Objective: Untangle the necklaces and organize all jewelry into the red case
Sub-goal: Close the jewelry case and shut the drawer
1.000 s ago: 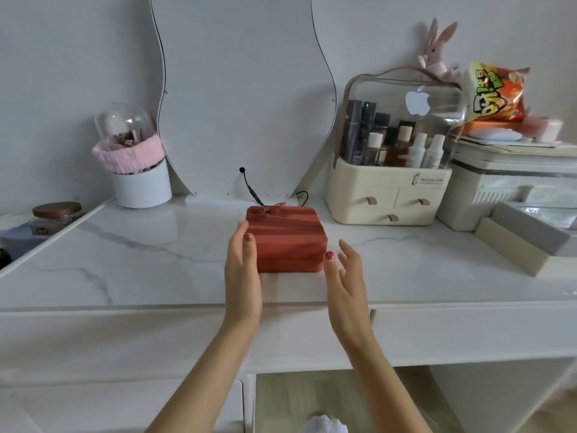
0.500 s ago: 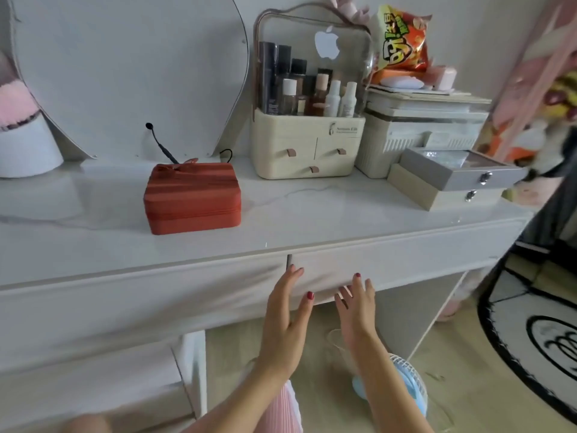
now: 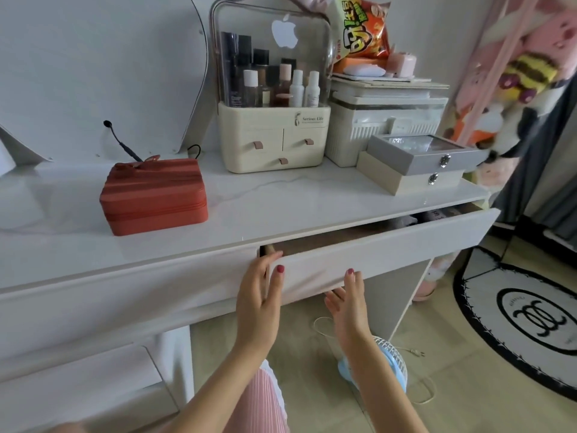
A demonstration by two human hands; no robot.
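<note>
Here the red case (image 3: 153,195) sits closed on the white marble-look desk top (image 3: 281,201), toward its left side, with a small bow on the lid and a thin black cable (image 3: 123,142) rising just behind it. No necklaces or loose jewelry show anywhere on the desk.

Below the desk edge the right-hand drawer (image 3: 384,254) stands partly pulled out, its front tilted away from the frame; inside, dark shapes lie in shadow, too dim to name. The left hand (image 3: 257,301) grips the drawer front at its left end, fingers hooked over and behind the edge with the thumb pressed on the outer face. The right hand (image 3: 348,304) is at the lower edge of the same front, thumb (red-nailed, like the other) lying against the panel; its fingers seem to curl under the bottom edge, though that part is hidden.

To the right of the case stands a cream cosmetics organizer (image 3: 273,142) with a clear domed top full of bottles, then a white ribbed box (image 3: 374,129) topped by a snack bag (image 3: 363,29), and in front of it a grey jewelry box (image 3: 424,157) stacked on a beige one. On the floor lie a blue fan (image 3: 387,367) and a round black-and-white rug (image 3: 530,317).
</note>
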